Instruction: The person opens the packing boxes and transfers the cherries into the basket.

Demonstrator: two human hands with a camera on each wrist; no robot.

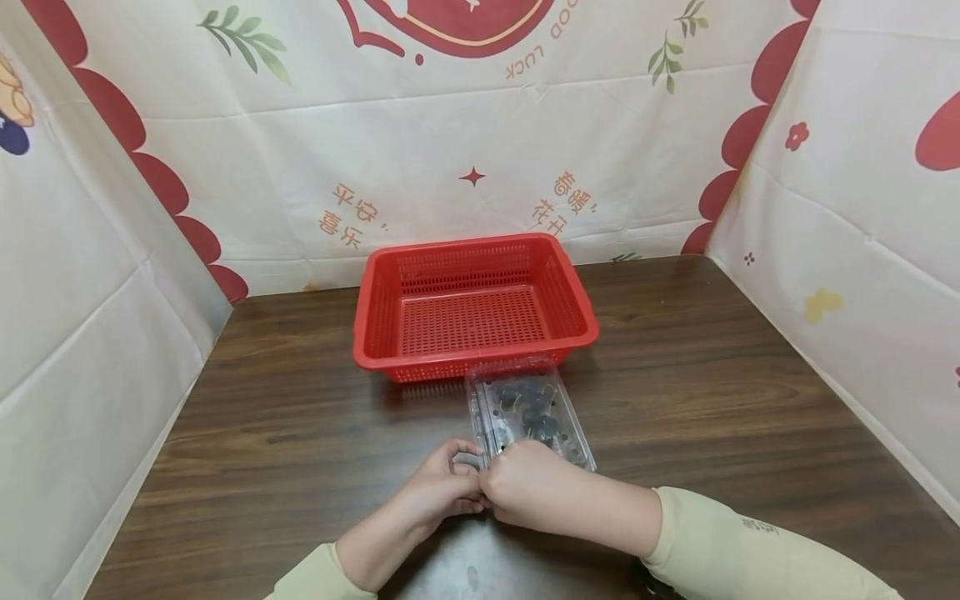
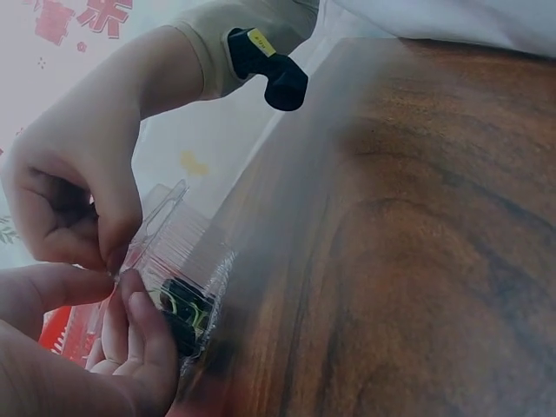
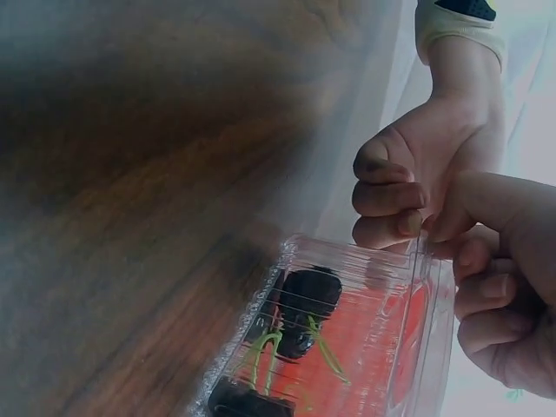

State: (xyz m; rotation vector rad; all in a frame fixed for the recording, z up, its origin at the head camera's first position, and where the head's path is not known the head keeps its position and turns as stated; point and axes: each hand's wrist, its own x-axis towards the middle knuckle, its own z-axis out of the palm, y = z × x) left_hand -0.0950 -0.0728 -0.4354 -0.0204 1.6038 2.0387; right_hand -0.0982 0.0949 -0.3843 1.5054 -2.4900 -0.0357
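Observation:
A clear plastic clamshell box (image 1: 576,437) stands on the table, holding several dark cherries (image 1: 534,400) with green stems. My left hand (image 1: 442,483) pinches its near left corner between thumb and fingers. Right beside it, my right hand (image 1: 528,483) has curled fingers and pinches the same edge, so the two sets of fingertips meet. Seen from the left wrist, the box (image 2: 187,248) sits behind the fingers, partly hidden. The right wrist view shows the lid looking closed over the cherries (image 3: 310,295), with both hands at one rim.
Just behind the box stands a red plastic basket (image 1: 472,354) with slotted walls and nothing visible inside. The box's far end touches or overlaps its front. White printed cloth (image 1: 480,133) surrounds the brown wooden table (image 1: 285,417) at the back and both sides.

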